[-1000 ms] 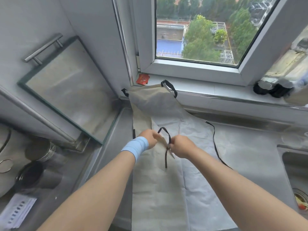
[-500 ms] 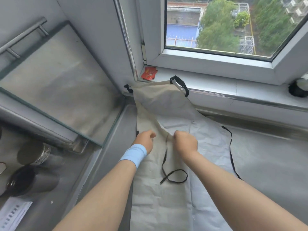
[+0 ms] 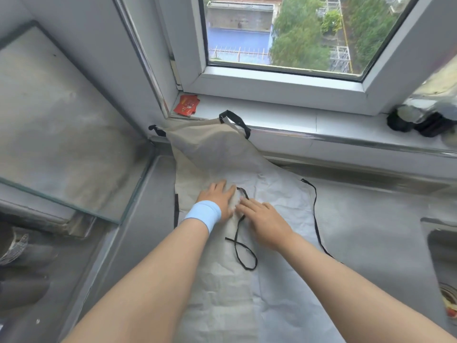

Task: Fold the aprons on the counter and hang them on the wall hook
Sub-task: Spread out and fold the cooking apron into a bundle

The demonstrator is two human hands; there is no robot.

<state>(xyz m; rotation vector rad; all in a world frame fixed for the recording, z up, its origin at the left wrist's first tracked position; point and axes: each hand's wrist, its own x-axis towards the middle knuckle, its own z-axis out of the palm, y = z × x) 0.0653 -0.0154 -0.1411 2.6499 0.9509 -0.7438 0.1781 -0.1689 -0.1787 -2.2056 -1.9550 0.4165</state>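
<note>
A pale grey-beige apron (image 3: pixel 215 154) lies spread on the grey counter (image 3: pixel 371 219), its bib end propped against the window sill with a black neck loop (image 3: pixel 237 121) on top. Its left side is folded over the middle. My left hand (image 3: pixel 218 198), with a light blue wristband, lies flat on the folded edge, fingers straight. My right hand (image 3: pixel 263 219) presses flat beside it, partly over a black waist tie (image 3: pixel 241 251) that loops loosely on the cloth. A second black tie (image 3: pixel 315 211) trails along the apron's right edge. No wall hook is in view.
A glass-fronted panel (image 3: pixel 61 134) leans at the left. A red packet (image 3: pixel 186 107) lies on the window sill, dark round items (image 3: pixel 420 121) at its right end. A sink (image 3: pixel 442 268) edge shows at the far right. Metal cups (image 3: pixel 14 246) stand at the lower left.
Both hands let go of the black tie they pinched; it dropped onto the cloth. The hands then opened and went flat onto the folded apron edge.
</note>
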